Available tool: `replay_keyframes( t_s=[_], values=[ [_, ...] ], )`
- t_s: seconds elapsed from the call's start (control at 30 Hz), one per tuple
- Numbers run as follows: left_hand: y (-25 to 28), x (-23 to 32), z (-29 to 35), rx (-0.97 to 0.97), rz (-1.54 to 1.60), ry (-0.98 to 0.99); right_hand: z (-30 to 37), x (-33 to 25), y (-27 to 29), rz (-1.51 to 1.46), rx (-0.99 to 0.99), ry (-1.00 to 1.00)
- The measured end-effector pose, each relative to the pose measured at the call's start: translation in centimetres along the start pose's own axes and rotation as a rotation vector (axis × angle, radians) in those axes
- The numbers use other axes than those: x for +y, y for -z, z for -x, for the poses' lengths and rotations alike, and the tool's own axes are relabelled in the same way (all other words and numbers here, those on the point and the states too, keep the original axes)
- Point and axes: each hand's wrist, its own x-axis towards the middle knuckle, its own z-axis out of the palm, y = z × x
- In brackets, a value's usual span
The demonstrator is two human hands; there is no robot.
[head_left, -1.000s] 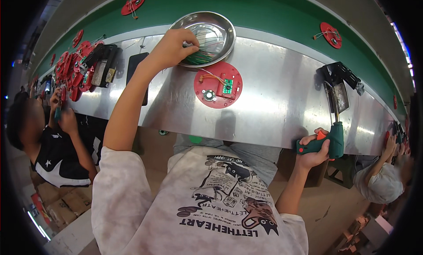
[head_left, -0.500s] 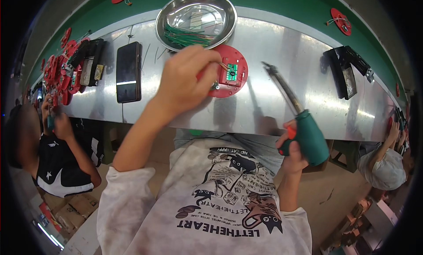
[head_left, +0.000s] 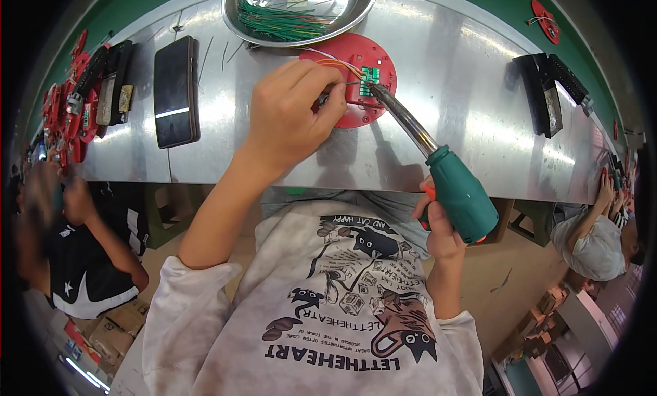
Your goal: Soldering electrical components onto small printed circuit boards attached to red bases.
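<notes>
In front of me on the metal bench lies a round red plastic disc [head_left: 384,57] with a small green circuit board [head_left: 371,74] near its middle. Several coloured wires run to the board. My left hand [head_left: 291,112] rests at the disc's left side, thumb and forefinger pinching a thin dark wire [head_left: 352,83] whose end reaches the board. My right hand [head_left: 443,225] grips the green handle of a soldering gun [head_left: 464,194]. The gun slants up and left, its tip at the board close to the wire's end; actual contact is too small to tell.
A steel bowl [head_left: 367,16] holding green wires [head_left: 280,23] stands behind the disc. Left are a phone [head_left: 174,95], a black soldering stand [head_left: 115,84] and piled red discs [head_left: 65,115]. Another black stand [head_left: 537,95] sits right. Co-workers sit at both sides.
The soldering gun's tip has swung left and down from beside the disc onto the board. My left hand still pinches near the board. The whole view has shifted slightly.
</notes>
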Motion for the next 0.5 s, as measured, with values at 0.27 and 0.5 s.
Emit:
replay_keyframes(
  t_s=[0.27, 0.5],
  values=[
    [-0.09, -0.42, 0.00, 0.006, -0.007, -0.058, -0.46, -0.01, -0.22, -0.080, 0.056, 0.046],
    [-0.18, -0.44, 0.11, -0.008, -0.041, -0.054, -0.51, -0.09, -0.37, -0.122, 0.036, 0.044]
  ],
)
